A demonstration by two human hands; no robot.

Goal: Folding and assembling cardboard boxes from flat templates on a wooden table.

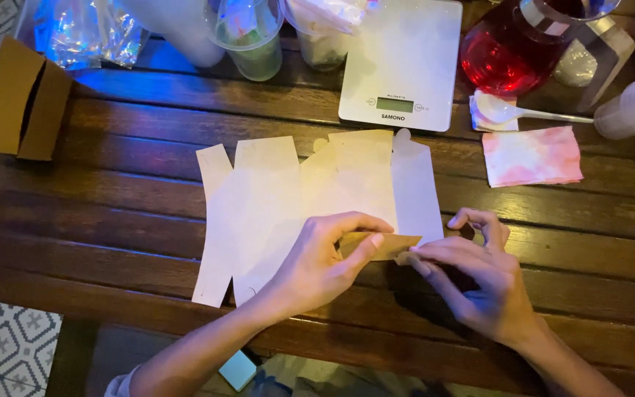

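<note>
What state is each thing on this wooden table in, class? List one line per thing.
Flat cardboard blank: unfolded, lying flat.
Bottom flap: folded up, pinched by both hands.
Left hand: gripping the flap.
Right hand: pressing the flap's end.
Kitchen scale: nothing on it, display lit.
Red jug: partly filled.
White spoon: resting on a tissue.
Brown carton: folded up, open.

Looks like small drink stall or cafe counter: dark slatted wooden table (112, 220), white digital kitchen scale (403, 59), clear plastic cups (248, 33), round flask of red liquid (505, 51), white plastic spoon (512, 112), patterned floor tiles (5, 345) below.
</note>
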